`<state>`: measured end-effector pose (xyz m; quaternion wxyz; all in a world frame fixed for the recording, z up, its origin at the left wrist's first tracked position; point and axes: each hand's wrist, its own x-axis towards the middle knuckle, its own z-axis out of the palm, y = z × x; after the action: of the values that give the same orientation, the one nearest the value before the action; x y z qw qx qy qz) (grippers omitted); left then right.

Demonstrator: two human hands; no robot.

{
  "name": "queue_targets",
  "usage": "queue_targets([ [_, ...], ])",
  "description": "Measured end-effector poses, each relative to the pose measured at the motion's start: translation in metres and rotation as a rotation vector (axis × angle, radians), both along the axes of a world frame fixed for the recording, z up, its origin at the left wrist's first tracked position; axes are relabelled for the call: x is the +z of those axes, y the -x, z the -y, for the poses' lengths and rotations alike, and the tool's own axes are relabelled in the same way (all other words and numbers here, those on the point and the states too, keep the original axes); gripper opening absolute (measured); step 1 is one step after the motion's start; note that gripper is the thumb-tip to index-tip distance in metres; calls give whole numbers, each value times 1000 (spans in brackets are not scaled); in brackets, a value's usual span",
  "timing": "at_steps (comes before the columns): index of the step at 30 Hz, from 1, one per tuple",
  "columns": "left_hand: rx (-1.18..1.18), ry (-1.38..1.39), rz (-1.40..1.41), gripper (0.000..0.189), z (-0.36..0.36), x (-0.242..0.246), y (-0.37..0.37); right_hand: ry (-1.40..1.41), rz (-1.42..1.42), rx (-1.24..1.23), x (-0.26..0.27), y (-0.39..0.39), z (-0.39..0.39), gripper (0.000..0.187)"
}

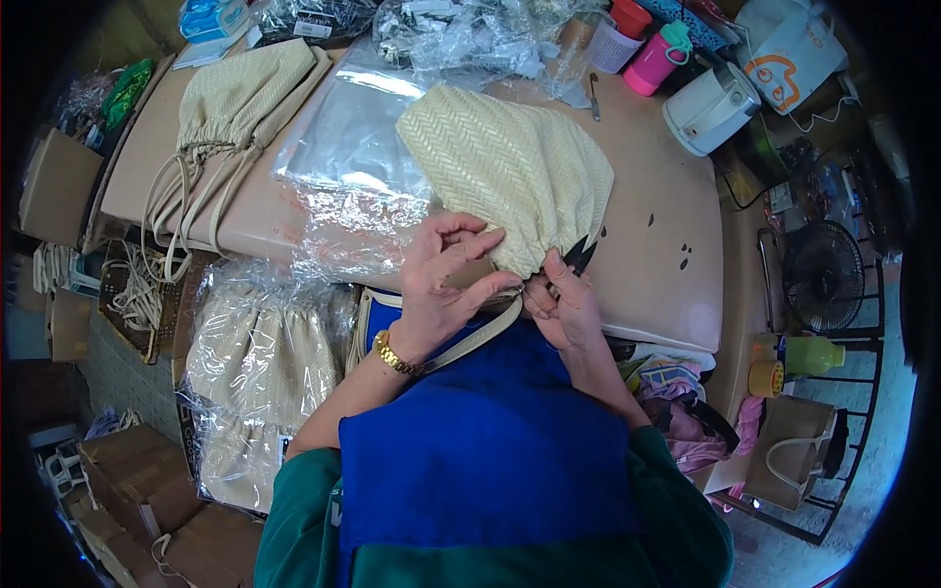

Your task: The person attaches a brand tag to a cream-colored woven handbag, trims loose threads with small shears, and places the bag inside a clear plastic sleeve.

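Note:
A cream woven drawstring bag (507,169) lies on the padded tabletop, its gathered mouth towards me. My right hand (562,301) holds small snips with dark pointed blades (581,253). The thumb of that hand rests at the gathered edge, and the snips' handles are mostly hidden in the palm. On the other side of the mouth is my left hand (448,268), thumb and fingers apart; whether its fingertips touch the bag is hard to tell. A cream strap (485,334) hangs in a loop below both hands, over my blue apron (478,470).
Clear plastic sleeves (353,162) lie left of the bag. Beyond them is another cream drawstring bag (235,103). Plastic-wrapped bags (257,382) stand at lower left. A pink bottle (654,62) and a white electric kettle (709,110) stand at back right, a black fan (823,275) farther right.

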<state>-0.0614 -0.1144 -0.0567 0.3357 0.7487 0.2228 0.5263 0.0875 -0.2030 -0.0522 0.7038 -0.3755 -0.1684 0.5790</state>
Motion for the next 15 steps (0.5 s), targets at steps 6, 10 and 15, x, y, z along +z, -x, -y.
queue_targets([
  [6, -3, 85, 33, 39, 10, -3, -10, 37, -31, 65, -17, -8, 1, 12],
  [10, 26, 67, 44, 18, 14, -10, -17, 66, 43, -28, -6, -1, 1, 14],
  [15, -66, 280, 162, 5, 13, -16, -17, 62, 723, 49, 11, -17, 26, 20],
])
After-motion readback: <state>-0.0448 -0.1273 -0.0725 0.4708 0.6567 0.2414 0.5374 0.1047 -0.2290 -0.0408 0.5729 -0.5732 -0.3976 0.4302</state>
